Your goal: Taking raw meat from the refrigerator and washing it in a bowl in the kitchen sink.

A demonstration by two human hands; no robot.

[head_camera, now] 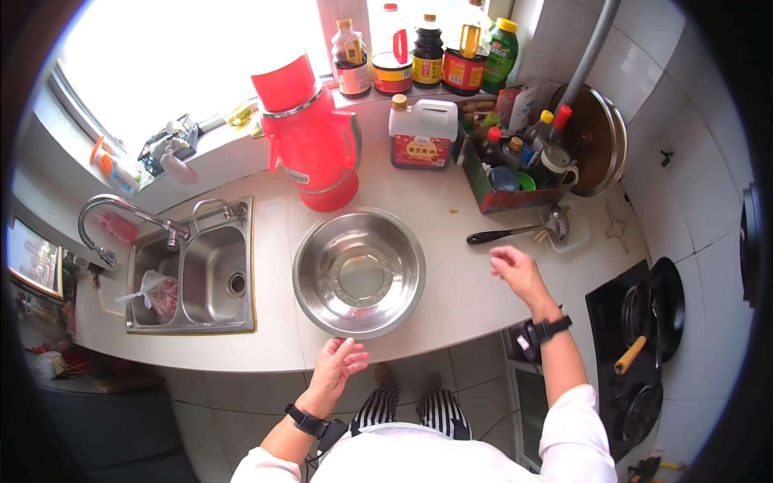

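A wide stainless steel basin [314, 284] rests on the pale countertop in front of me. Its bottom looks wet, perhaps with a little clear water. My left hand [339, 364] hovers just off the counter's front edge, by the basin's near rim, with nothing in it. Whether a fingertip touches the rim is hard to tell. To the right, my right hand [518, 275] is over the counter, empty, its fingers loosely curled. Just beyond it lies a slotted ladle [506, 234] with a black handle, its perforated head at a clear plastic box [577, 229].
A red thermos flask [311, 145] stands behind the basin. Left is a double sink [216, 278] with a bagged item [162, 293] in one bowl. A soy sauce jug [423, 136] and a bottle-filled box [525, 202] stand at the back. A gas hob [610, 338] is at right.
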